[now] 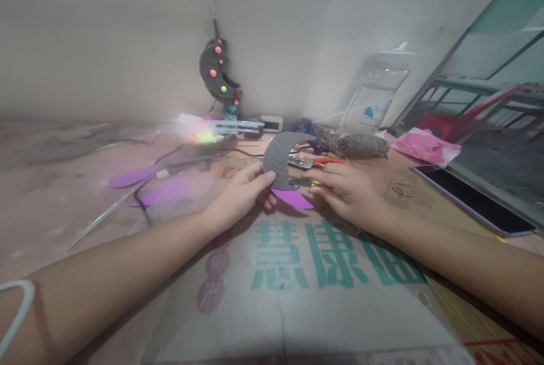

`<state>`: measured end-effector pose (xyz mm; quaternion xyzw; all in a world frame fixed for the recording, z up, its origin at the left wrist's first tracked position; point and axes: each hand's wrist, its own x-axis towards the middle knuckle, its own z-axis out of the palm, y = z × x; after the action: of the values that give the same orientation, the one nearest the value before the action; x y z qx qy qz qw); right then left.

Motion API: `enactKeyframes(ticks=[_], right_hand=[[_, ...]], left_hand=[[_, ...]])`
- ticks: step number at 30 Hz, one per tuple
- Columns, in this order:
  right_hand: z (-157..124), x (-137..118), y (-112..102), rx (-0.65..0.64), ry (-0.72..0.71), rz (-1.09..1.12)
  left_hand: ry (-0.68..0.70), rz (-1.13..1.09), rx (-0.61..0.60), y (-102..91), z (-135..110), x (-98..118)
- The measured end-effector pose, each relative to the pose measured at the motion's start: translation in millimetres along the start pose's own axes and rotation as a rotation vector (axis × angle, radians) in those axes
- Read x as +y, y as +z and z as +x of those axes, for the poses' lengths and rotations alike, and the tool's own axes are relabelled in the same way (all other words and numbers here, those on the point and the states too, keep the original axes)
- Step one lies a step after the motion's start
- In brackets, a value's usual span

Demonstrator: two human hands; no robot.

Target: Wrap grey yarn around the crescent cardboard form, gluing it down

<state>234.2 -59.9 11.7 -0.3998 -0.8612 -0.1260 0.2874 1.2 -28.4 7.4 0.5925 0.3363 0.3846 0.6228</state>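
My left hand [244,186] grips a crescent moon shape [281,161] by its outer curve, thumb on the front. Grey yarn covers most of the crescent; its lower tip [293,199] is bare purple. From the wrapped edge, grey yarn [302,182] reaches my right hand [346,190], whose fingers are pinched together around it. A small yellow bit shows by those fingertips, too small to name. Just behind the right hand lie pliers [331,162] with red-orange handles. A skein of grey yarn [361,145] rests beyond them.
A finished-looking grey moon with coloured balls [215,73] hangs against the wall. Blurred purple pieces [136,176] and a cable lie at left. A clear plastic bottle [376,93], pink packet [427,147] and phone [471,198] are at right. Printed cardboard [272,319] covers the front.
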Motion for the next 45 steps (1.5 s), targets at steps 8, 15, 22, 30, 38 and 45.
enactKeyframes(ticks=[8,15,22,30,38,45], right_hand=[[0.6,-0.7,-1.1,-0.04,0.031,0.017],[2.2,-2.1,-2.4,-0.07,0.038,0.036],[4.0,-1.3,-3.7,-0.085,0.042,0.064],[1.3,-1.5,-0.8,-0.02,0.015,0.051],[-0.2,-1.7,-0.7,0.029,0.012,0.005],[-0.1,-3.8,-1.2,-0.002,0.007,-0.002]], left_hand=[[0.016,-0.005,-0.009,-2.5,1.1,-1.5],[0.02,-0.02,-0.012,-3.1,0.9,-1.6],[0.005,-0.029,-0.013,-3.4,1.1,-2.6],[-0.007,-0.037,-0.009,-1.5,0.6,-0.6],[-0.006,-0.027,-0.003,-1.4,1.4,-0.6],[-0.012,-0.036,0.0,1.4,-1.7,1.5]])
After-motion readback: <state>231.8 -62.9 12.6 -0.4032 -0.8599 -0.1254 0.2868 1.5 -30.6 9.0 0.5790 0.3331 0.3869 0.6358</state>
